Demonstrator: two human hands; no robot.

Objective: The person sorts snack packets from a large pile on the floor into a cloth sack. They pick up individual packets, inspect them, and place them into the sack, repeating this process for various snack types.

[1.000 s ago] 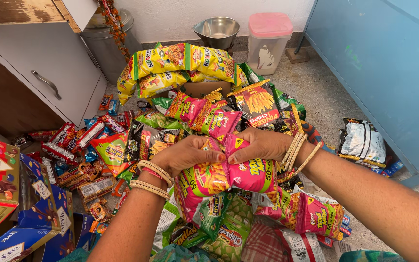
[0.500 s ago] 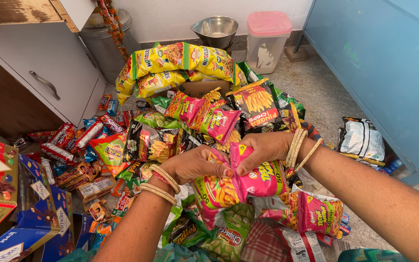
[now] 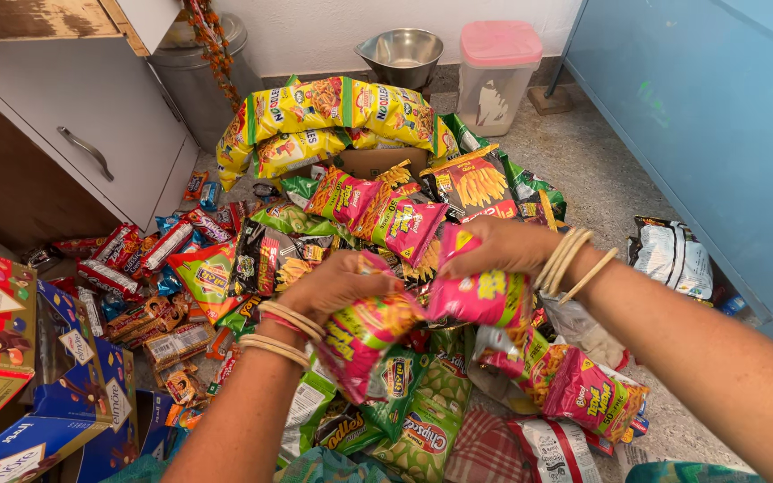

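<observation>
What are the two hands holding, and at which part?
Each hand grips one pink foil snack packet of a joined strip at its top edge: left hand on one packet, right hand on the neighbouring packet.

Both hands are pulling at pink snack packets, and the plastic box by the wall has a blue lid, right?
Not quite: the lid is pink, not blue. The head view shows the plastic box by the wall with a pink lid, next to a steel bowl. The rest holds: the left hand and right hand each grip a pink snack packet over the pile.
</observation>
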